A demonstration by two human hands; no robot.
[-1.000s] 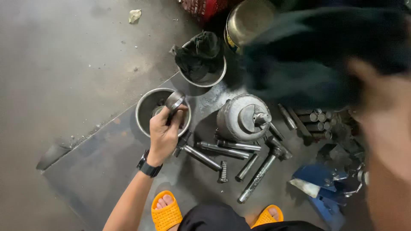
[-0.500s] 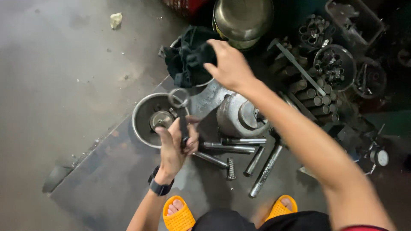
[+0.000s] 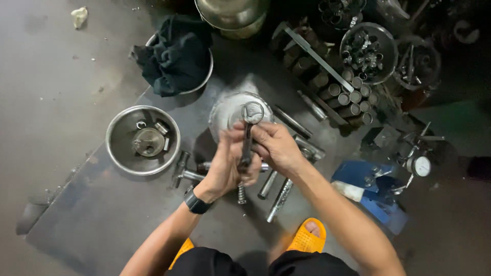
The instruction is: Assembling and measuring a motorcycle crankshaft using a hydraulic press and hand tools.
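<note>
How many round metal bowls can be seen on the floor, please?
3, perhaps more hidden: one bowl left of the hands holding small parts, one bowl under the dark cloth, one bowl top right filled with small parts.

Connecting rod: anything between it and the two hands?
Nothing visible. The left hand grips the lower shank of the connecting rod and the right hand closes on it from the other side; both touch it directly.

Dim overhead light, murky dark upper right corner, glare on steel, mostly sharp.
</note>
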